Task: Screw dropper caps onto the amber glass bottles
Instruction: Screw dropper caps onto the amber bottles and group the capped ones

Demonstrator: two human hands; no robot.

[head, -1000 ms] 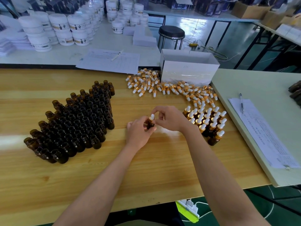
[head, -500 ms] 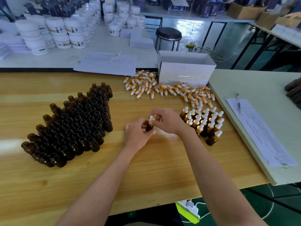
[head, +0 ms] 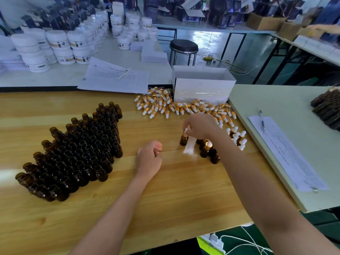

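Note:
An amber bottle (head: pixel 184 140) with a dropper cap on top stands on the wooden table (head: pixel 165 190), just left of a cluster of capped bottles (head: pixel 211 151). My right hand (head: pixel 199 126) pinches its white-tipped cap from above. My left hand (head: pixel 149 159) lies on the table to the lower left with its fingers loosely curled, holding nothing. Several uncapped amber bottles (head: pixel 77 151) are packed together on the left. Loose gold and white dropper caps (head: pixel 176 106) lie in a heap at the back.
A white open box (head: pixel 202 85) stands behind the caps. Papers with a pen (head: pixel 114 78) lie at the back, and another sheet with a pen (head: pixel 281 150) lies on the pale green table on the right. White jars (head: pixel 58 46) and a stool (head: pixel 184 46) are farther back.
My left hand let go of the bottle and drew back toward me. My right hand carried the capped bottle to the right, beside the capped cluster.

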